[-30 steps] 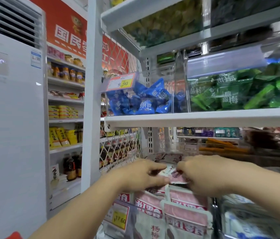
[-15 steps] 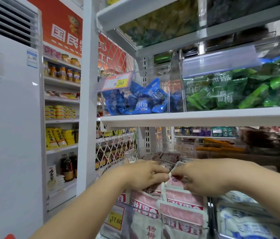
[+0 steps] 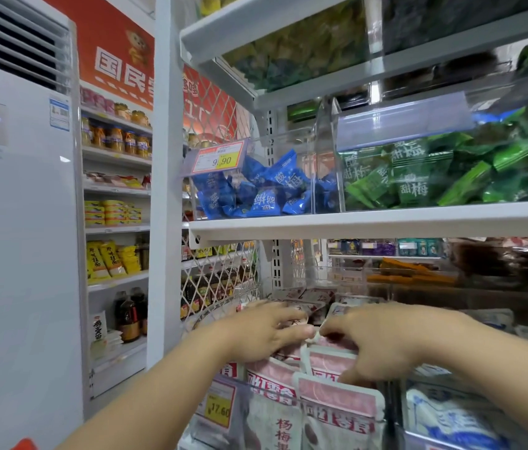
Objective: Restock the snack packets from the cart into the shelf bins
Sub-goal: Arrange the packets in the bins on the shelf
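Pink-and-white snack packets (image 3: 337, 397) stand upright in rows inside a clear shelf bin (image 3: 256, 417) on the lower shelf. More of the same packets lie flat at the back (image 3: 318, 295). My left hand (image 3: 266, 332) rests on top of the packets with its fingers spread. Just to its right, my right hand (image 3: 382, 339) curls its fingers down over the top edge of a packet in the middle rows. The two hands nearly touch at a packet's white corner. The cart is out of view.
A 17.60 price tag (image 3: 219, 409) hangs on the bin front. The white shelf board (image 3: 369, 220) just above carries bins of blue packets (image 3: 266, 193) and green packets (image 3: 418, 177). A bin of white-blue packets (image 3: 451, 420) sits at right. A tall white air conditioner (image 3: 19, 238) stands at left.
Both hands have moved lower and nearer, pushing the held packet down among the rows. My left hand's fingers have spread out over the packets.
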{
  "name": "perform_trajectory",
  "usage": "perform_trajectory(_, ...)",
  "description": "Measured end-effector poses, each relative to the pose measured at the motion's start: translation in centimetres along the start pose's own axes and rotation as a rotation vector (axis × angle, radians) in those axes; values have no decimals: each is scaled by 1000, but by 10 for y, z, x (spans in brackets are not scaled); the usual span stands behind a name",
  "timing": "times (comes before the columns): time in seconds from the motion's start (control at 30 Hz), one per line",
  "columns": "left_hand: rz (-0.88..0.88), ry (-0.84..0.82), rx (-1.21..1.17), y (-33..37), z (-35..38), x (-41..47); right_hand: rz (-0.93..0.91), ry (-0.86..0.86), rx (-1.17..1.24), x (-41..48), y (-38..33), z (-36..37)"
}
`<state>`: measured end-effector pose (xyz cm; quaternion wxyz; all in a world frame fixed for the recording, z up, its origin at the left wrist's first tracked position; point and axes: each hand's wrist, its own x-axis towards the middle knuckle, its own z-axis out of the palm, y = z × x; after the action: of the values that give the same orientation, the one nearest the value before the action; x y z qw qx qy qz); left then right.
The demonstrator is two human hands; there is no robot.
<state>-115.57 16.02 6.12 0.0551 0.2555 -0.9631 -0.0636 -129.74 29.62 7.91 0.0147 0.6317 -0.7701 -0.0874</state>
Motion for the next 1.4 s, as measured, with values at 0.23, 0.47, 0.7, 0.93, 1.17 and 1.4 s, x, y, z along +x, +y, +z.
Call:
perform_trajectory(0.23, -16, 251, 47, -8, 11, 4, 30, 55, 89, -6, -5, 0)
perform_trajectory(0.47, 57, 514, -85, -3, 14, -58, -2, 504, 125, -26, -19, 12)
perform_trajectory(0.7, -43, 553, -255, -14, 61, -163, -252, 741, 293, -60, -99, 53)
perform_trajectory(0.93, -354, 275, -277, -55, 170, -274, -392, 349, 413, -55, -193, 180)
perform_trajectory(1.17, -714, 332, -276, -116, 213, -344, -442, -97, 529, -10, -272, 277)
perform_trajectory(1.4, -806, 560, -549, -135, 219, -357, -343, -326, 531, 49, -322, 334)
